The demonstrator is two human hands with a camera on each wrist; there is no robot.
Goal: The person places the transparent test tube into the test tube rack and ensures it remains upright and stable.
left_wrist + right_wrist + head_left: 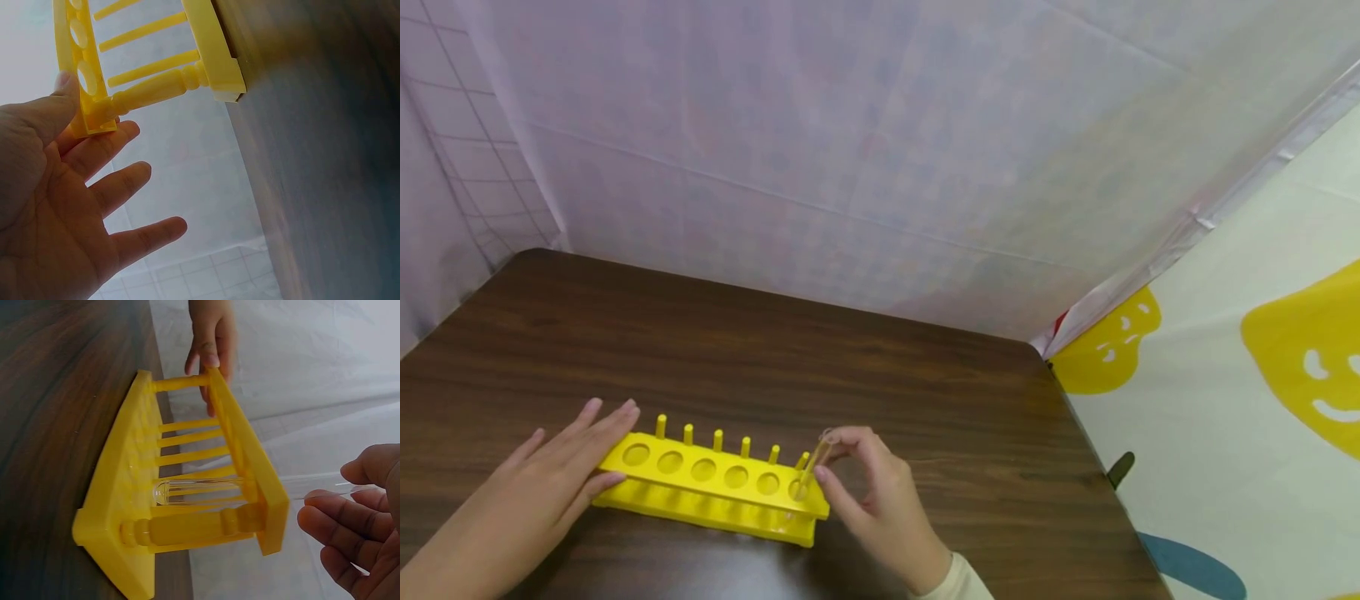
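A yellow test tube rack (719,474) stands on the table, with a row of round holes and a row of pegs behind. At its left end my left hand (542,487) grips the top plate, the thumb (62,94) on one face and the index finger on the other; the remaining fingers spread out. My right hand (883,500) pinches a clear glass test tube (822,456) near its mouth, between thumb and fingers. The tube passes through the hole at the right end; in the right wrist view its rounded bottom (164,492) hangs close over the rack's base.
The dark wood-grain table (985,417) extends behind and to the right of the rack. A pale curtain (820,150) hangs along the back edge. On the right is a white cloth (1210,400) with yellow smiling shapes.
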